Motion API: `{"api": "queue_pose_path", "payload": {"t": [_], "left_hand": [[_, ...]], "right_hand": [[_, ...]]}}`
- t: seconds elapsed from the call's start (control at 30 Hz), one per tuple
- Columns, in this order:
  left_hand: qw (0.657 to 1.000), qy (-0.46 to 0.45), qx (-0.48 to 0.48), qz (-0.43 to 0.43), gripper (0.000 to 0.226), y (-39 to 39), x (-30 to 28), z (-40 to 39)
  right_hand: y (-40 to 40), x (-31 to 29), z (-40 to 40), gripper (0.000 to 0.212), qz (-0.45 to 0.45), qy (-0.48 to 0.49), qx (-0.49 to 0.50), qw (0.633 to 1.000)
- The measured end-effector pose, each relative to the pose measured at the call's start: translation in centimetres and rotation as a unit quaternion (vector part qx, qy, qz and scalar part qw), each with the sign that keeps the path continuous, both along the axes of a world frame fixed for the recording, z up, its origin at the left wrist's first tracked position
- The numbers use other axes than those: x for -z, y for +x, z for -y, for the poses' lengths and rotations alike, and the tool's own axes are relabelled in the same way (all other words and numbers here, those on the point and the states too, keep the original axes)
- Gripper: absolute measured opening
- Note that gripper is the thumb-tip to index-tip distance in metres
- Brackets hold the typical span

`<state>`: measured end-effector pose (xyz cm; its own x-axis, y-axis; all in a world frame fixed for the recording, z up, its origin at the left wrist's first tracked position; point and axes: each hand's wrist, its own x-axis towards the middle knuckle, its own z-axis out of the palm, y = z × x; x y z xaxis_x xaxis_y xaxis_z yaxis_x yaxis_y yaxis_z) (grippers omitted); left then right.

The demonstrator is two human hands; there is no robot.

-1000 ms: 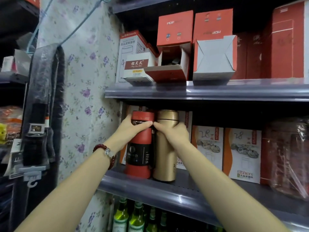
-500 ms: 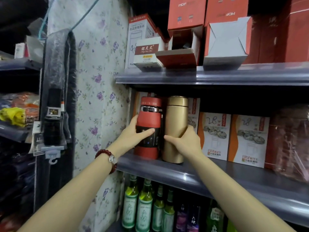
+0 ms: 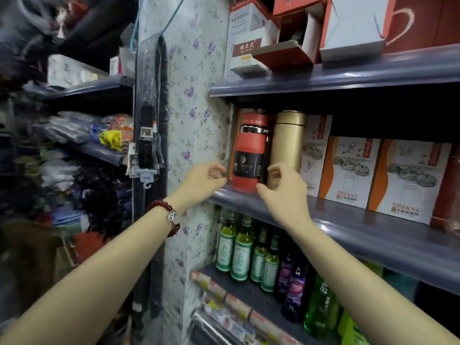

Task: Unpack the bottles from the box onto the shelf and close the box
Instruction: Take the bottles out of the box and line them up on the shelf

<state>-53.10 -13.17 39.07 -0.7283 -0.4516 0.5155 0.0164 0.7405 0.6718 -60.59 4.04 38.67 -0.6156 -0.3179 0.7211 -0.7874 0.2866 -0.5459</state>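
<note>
A red bottle (image 3: 249,150) with a black band stands upright at the left end of the middle grey shelf (image 3: 348,227). A gold bottle (image 3: 288,140) stands right beside it. My left hand (image 3: 202,179) hovers just left of the red bottle's base, fingers loosely curled, holding nothing. My right hand (image 3: 283,190) sits in front of the gap between the two bottles, fingers apart, off both of them. On the upper shelf (image 3: 323,78) an open red box (image 3: 291,38) lies with its flap down, next to another red box (image 3: 356,31) showing its white underside.
White and orange cartons (image 3: 348,170) fill the middle shelf to the right of the bottles. Green and dark glass bottles (image 3: 244,250) stand on the shelf below. A flowered panel (image 3: 194,108) borders the shelves on the left, with cluttered shelving (image 3: 87,120) beyond it.
Both hands have let go of the red and gold bottles and drawn back and down toward the shelf edge. The view has swung down and to the left.
</note>
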Motion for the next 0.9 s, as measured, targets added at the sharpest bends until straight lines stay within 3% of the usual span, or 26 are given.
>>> {"api": "queue_pose_path", "payload": {"t": [0.17, 0.27, 0.6, 0.9], "left_hand": [[0.995, -0.024, -0.086, 0.049, 0.013, 5.7, 3.9, -1.7], [0.986, -0.008, -0.132, 0.1, 0.017, 9.4, 7.0, -2.2], [0.937, 0.004, -0.233, 0.262, 0.016, 23.6, 19.3, -1.1], [0.883, 0.112, -0.292, 0.35, 0.02, 36.3, 34.4, 1.2]], "right_hand": [[3.0, 4.5, 1.1, 0.026, 0.027, 0.106, -0.103, 0.989], [5.0, 7.8, 2.1, 0.023, 0.06, 0.164, -0.144, 0.974], [13.9, 20.4, 8.4, 0.002, 0.064, 0.375, -0.239, 0.893], [24.0, 36.0, 13.1, 0.015, 0.095, 0.485, -0.29, 0.82]]}}
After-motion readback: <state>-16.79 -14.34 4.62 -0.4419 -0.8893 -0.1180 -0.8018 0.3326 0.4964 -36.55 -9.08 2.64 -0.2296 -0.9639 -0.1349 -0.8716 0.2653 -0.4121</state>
